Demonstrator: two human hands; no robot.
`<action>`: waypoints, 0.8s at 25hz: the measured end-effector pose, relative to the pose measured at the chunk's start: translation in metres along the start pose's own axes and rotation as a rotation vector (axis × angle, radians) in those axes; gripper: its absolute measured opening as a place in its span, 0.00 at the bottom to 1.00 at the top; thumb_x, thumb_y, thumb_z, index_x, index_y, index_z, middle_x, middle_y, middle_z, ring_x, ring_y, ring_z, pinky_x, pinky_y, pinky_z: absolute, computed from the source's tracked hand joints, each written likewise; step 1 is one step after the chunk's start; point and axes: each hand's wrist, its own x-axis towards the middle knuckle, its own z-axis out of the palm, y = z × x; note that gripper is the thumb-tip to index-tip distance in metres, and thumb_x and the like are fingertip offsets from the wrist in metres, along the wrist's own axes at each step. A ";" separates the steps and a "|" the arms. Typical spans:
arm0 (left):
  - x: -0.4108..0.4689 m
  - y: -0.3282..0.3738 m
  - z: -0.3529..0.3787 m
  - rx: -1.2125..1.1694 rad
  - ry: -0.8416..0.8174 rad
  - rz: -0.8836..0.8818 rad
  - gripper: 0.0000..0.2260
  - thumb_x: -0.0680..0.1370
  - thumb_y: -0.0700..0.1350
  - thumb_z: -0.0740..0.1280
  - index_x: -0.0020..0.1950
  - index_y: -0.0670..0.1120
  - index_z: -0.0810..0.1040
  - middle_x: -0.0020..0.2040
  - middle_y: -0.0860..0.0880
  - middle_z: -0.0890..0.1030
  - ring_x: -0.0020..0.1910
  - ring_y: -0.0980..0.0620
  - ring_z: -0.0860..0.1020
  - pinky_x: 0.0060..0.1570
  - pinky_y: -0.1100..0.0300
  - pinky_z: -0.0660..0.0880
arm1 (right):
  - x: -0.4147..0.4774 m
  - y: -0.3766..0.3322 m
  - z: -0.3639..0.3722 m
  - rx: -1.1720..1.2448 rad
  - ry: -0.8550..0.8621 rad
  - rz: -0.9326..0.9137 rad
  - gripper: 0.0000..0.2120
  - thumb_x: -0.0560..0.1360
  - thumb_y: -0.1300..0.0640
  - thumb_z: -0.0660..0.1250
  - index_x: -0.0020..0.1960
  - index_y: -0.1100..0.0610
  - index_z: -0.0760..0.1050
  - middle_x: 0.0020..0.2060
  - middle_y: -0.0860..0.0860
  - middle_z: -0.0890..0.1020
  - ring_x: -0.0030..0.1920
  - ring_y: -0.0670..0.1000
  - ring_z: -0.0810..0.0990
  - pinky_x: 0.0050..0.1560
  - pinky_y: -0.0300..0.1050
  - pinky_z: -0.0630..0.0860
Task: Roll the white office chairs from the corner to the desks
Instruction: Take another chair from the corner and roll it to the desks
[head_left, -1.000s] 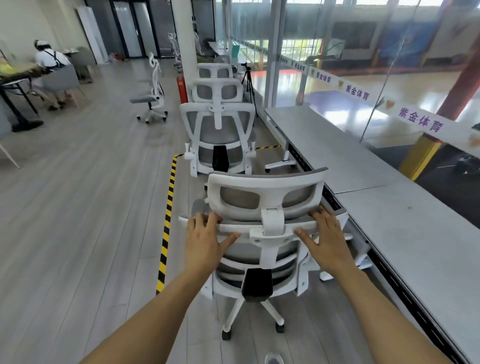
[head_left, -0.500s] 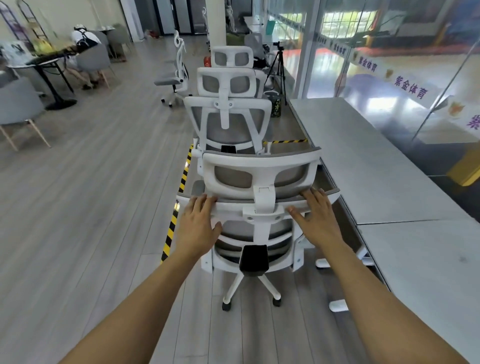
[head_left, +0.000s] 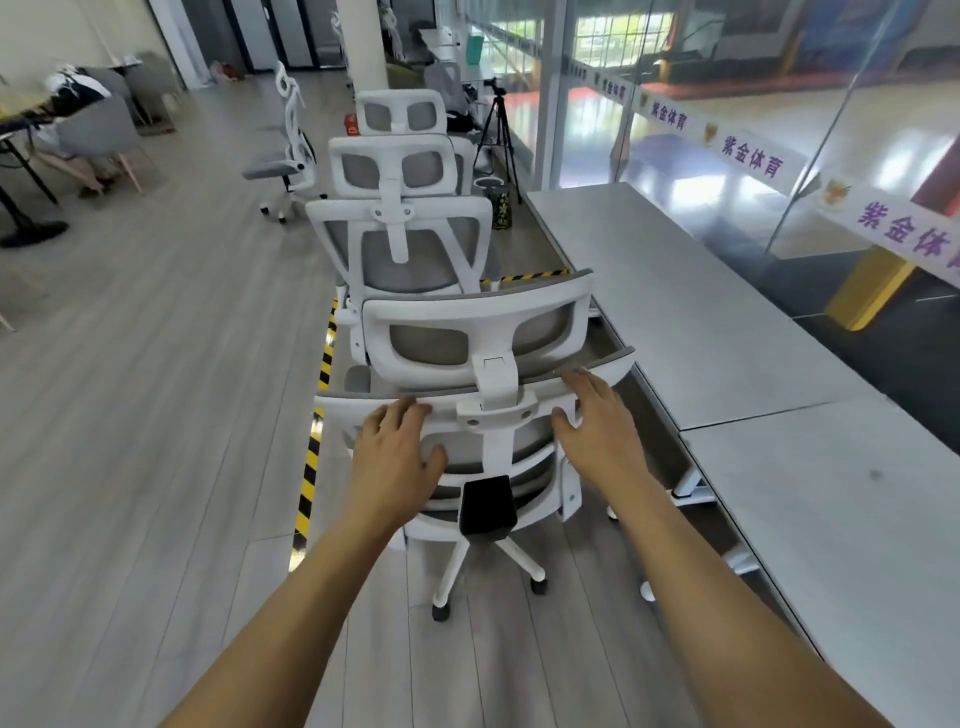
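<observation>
A white office chair (head_left: 478, 317) with grey mesh stands right in front of me, its back toward me, beside the long grey desk (head_left: 675, 291). My left hand (head_left: 395, 457) grips the left side of the backrest's top rim, fingers over the edge and thumb on the mesh. My right hand (head_left: 597, 426) grips the right side of the same rim. Another white chair (head_left: 400, 213) stands close ahead of it, with two more chairs (head_left: 395, 150) lined up behind that one along the desks.
A second desk (head_left: 857, 519) adjoins on the near right, against a glass wall (head_left: 727, 104). Yellow-black floor tape (head_left: 311, 457) runs left of the chairs. A lone white chair (head_left: 288, 150), a tripod (head_left: 498, 135), a pillar (head_left: 363, 41) and a seated person (head_left: 72, 98) are farther off.
The chair under my hands has rolled forward along the desks and closed in on the chair ahead. Both hands stay on its backrest rim.
</observation>
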 end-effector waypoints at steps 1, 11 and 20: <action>-0.002 0.007 -0.001 -0.006 -0.001 0.067 0.24 0.79 0.51 0.66 0.74 0.50 0.67 0.74 0.49 0.69 0.73 0.43 0.64 0.72 0.47 0.63 | -0.008 -0.004 -0.003 0.000 0.014 0.017 0.24 0.80 0.50 0.64 0.75 0.51 0.68 0.75 0.50 0.70 0.74 0.56 0.68 0.74 0.57 0.66; -0.031 0.044 -0.020 -0.134 -0.207 0.620 0.20 0.78 0.54 0.62 0.69 0.52 0.70 0.68 0.50 0.74 0.65 0.43 0.71 0.65 0.49 0.67 | -0.148 -0.059 -0.041 -0.069 0.350 0.341 0.20 0.81 0.49 0.63 0.72 0.48 0.72 0.69 0.48 0.76 0.67 0.54 0.74 0.69 0.52 0.67; -0.162 0.080 -0.014 -0.193 -0.392 1.069 0.19 0.74 0.51 0.64 0.63 0.48 0.76 0.66 0.45 0.73 0.60 0.38 0.72 0.59 0.45 0.70 | -0.369 -0.103 -0.052 -0.324 0.524 0.721 0.19 0.78 0.45 0.66 0.68 0.48 0.74 0.64 0.48 0.78 0.64 0.56 0.76 0.66 0.52 0.66</action>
